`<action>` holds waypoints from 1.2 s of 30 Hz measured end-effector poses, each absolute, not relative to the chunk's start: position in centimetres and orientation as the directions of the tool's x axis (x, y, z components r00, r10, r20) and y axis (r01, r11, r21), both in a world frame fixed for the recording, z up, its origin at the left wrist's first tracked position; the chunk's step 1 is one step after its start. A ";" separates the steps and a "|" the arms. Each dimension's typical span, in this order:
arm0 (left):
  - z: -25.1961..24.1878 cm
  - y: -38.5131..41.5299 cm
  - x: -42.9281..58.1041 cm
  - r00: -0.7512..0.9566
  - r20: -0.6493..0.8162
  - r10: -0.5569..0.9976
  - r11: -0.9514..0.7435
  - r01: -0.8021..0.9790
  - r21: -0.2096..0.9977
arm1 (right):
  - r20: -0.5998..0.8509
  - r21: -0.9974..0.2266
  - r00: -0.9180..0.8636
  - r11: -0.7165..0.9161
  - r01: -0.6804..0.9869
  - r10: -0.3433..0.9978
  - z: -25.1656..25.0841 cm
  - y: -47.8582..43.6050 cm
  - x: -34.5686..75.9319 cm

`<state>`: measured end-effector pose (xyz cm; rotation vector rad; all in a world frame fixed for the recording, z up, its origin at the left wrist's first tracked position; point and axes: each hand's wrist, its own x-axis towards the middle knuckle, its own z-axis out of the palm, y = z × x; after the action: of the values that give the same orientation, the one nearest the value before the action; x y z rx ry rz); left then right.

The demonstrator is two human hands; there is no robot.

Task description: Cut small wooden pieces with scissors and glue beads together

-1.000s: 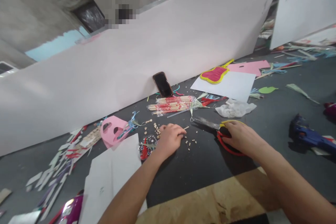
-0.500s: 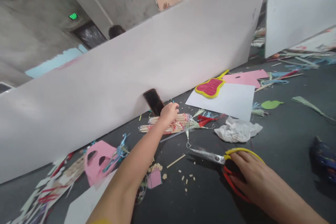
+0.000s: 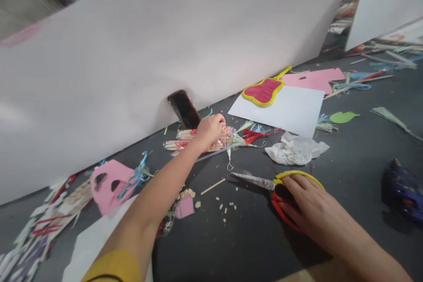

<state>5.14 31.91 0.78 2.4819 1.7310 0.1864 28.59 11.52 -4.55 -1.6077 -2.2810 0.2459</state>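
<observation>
Closed firmly, the left hand point(image 3: 209, 132) has its fingers curled over a bundle of wooden sticks point(image 3: 185, 139) in clear, red-printed wrap, just left of centre. Over at lower right, the right hand point(image 3: 307, 202) is clasped around the yellow-and-red handles of the scissors point(image 3: 254, 180), blades together; whether any finger sits through a loop, you can't tell from here.

Now the danger spots! A phone point(image 3: 183, 109) is propped against the white board point(image 3: 139, 48), right beside that left hand, so a hard tug on the bundle could knock it flat. Loose wrap could also split and spill sticks across the dark work surface point(image 3: 244, 246). The scissor tips aim left, toward the left forearm point(image 3: 158, 207), so a careless swing could jab it, or sweep the short wooden stick point(image 3: 213, 186) and wood crumbs point(image 3: 224, 209) lying just below.

As for the long axes, the scissors run from the handles at lower right to the tips, leftward and slightly up. The bundle lies almost level across the frame.
</observation>
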 end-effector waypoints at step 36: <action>-1.5 9.8 1.0 0.230 -0.035 0.972 -0.208 0.925 0.318 | 0.180 -0.461 -0.013 0.096 0.882 0.984 0.1 9.4 27.7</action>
<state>1.05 9.83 -1.53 2.2352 1.7777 0.2499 27.70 9.35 0.13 -1.8237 -1.9328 0.3009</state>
